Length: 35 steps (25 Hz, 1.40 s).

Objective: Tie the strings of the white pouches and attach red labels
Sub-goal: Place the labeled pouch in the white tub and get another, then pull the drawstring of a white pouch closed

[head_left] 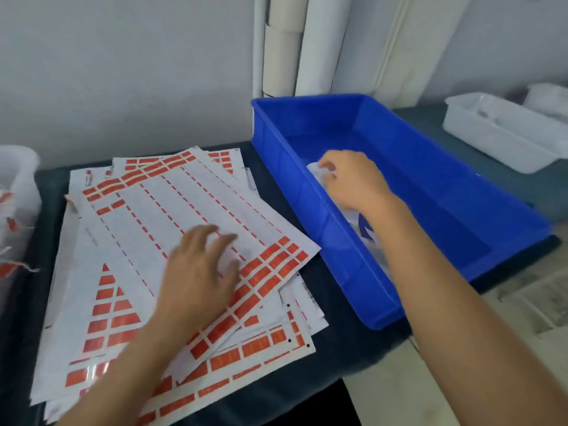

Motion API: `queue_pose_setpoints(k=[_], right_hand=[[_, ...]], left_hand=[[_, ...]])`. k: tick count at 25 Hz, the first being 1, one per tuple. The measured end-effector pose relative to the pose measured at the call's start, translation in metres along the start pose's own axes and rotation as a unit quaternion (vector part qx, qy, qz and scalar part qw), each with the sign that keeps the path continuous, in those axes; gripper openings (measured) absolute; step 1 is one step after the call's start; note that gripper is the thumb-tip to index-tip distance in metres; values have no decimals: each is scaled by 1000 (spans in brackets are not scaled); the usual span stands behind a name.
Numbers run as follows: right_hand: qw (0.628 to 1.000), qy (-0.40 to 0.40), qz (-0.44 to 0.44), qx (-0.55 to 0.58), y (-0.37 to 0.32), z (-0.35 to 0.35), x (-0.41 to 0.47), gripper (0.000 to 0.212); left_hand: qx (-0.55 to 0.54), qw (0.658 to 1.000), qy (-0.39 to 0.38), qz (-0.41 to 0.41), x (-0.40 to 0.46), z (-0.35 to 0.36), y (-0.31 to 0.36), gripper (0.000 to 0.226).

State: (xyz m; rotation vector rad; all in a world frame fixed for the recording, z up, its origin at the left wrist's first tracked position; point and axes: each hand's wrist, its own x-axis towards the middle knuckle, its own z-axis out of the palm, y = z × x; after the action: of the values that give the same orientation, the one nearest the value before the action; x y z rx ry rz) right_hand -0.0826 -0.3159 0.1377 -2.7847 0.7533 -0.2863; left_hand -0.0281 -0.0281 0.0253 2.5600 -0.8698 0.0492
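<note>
Several white sheets of red labels (172,210) lie fanned on the dark table, many labels peeled off. My left hand (199,272) hovers over or rests on the top sheet with fingers spread and slightly bent, holding nothing. My right hand (350,179) reaches into the blue bin (461,192) and pinches a white pouch (319,173) near the bin's left wall. More white pouches lie under my right forearm, mostly hidden.
A translucent white container (18,192) at the left edge holds pouches with red labels. White trays (498,133) sit at the back right. Rolled white material (289,44) leans on the wall behind the bin. The table's front edge runs near my forearms.
</note>
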Motion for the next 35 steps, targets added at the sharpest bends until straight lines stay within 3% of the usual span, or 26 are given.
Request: queue_pose_setpoints(k=[2,4,6,12,18,23,26,29,31,33,35], right_hand=[[991,-110,59,-37,24,3,5,28],[971,-204,103,-65,35,12,4,24],[967,-213,103,-98,34,22,5,20],[970,-129,49,-198,26,35,6,12],[981,7,73,-182,24,30,10,4],[974,131,66,-175,2,18,10,19],[957,243,-33,-152,-27,10,4,25],[930,300,-192,-93,-75,14,-9,13],[924,265,-274,-23,-109,27,-20,7],[939,123,-320,32,-140,53,-33,6],[936,-34,-343,75,-168,87,-47,23]], left_hand=[[23,998,-53,20,-3,26,1,56],[27,998,-40,37,-1,31,-5,55],[37,998,-23,49,2,30,-9,50],[64,996,-34,49,3,27,-6,44],[48,997,-38,51,1,23,-9,42],[34,997,-51,49,-3,15,-13,41],[-36,997,-54,42,-8,3,-26,39],[-168,984,-58,-5,-16,-9,-45,34],[-252,966,-19,-45,-22,-16,-54,48],[-312,947,44,-58,-24,-24,-61,64],[-320,942,75,-61,-27,-31,-75,67]])
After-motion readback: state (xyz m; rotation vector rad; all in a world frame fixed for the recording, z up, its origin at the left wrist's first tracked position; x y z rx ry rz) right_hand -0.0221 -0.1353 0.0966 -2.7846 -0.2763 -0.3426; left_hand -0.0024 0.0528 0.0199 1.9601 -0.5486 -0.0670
